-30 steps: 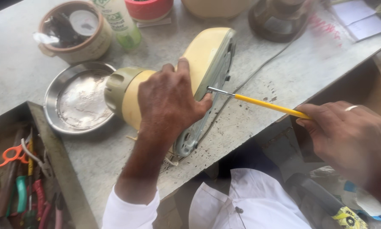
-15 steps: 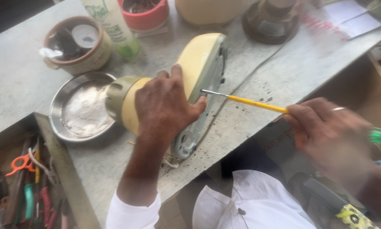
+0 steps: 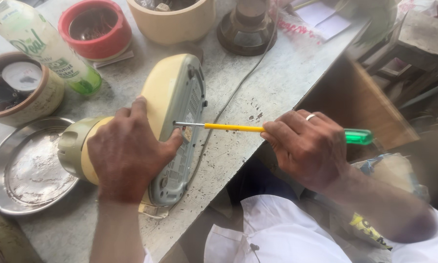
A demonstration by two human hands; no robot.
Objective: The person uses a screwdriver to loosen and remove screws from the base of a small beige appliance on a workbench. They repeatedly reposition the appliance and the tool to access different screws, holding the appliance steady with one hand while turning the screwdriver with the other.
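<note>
A cream-yellow appliance (image 3: 167, 92) lies on its side on the grey worktop (image 3: 258, 87), its grey vented base plate facing me. My left hand (image 3: 128, 151) presses down on its body, thumb against the plate's edge. My right hand (image 3: 306, 146), with a ring on one finger, grips a screwdriver (image 3: 233, 127) with a yellow shaft and green handle. Its metal tip touches the upper part of the base plate.
A round steel dish (image 3: 26, 170) sits left of the appliance. Behind are a green-capped plastic bottle (image 3: 43, 44), a red cup (image 3: 94, 27), a beige bowl (image 3: 172, 19), a brown bowl (image 3: 19, 90), a dark metal base (image 3: 248, 27). A thin cable (image 3: 243, 80) crosses the worktop.
The view has shifted closer and to the right. My right hand has slid up the screwdriver and holds it level against the base plate; my left hand stays on the appliance.
</note>
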